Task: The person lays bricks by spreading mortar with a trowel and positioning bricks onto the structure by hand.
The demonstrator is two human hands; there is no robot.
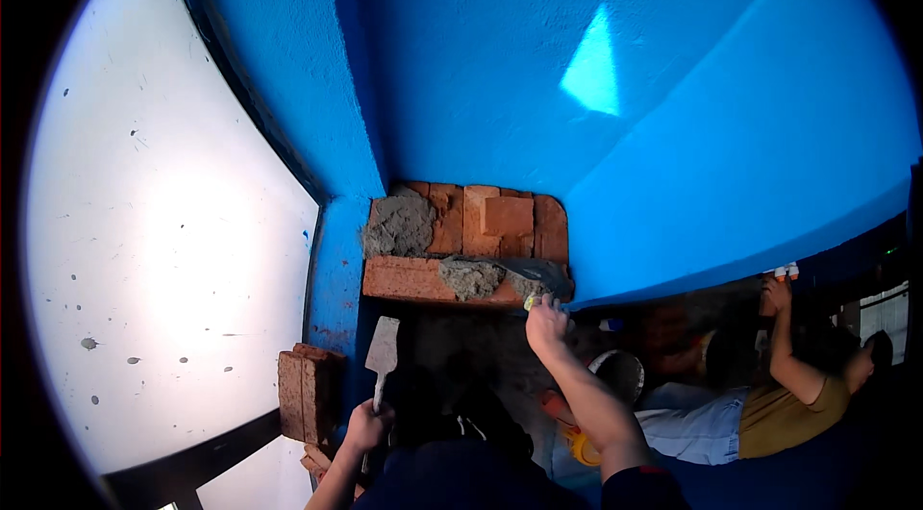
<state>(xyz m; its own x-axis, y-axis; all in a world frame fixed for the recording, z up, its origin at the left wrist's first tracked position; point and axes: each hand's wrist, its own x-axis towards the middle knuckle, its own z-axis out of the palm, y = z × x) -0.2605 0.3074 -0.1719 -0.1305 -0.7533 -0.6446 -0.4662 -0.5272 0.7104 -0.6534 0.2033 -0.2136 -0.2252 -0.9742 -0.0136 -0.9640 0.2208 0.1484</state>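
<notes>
Jutting forward from the left grip (365,427) is a trowel (383,345).

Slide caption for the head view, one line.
Left hand holds a trowel, right hand a yellow-ended tool at mortar on a brick ledge beside blue walls.

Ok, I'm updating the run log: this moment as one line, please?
left hand: holds trowel; right hand: grips tool at mortar; mortar: heaped on bricks; co-worker: at right

A pale-grey trowel (383,347) points blade toward twelve, at seven o'clock from centre. At four, a dark-bladed trowel (543,270) lies flattish beside lumpy grey mortar (471,279) heaped on red bricks (402,279).
</notes>
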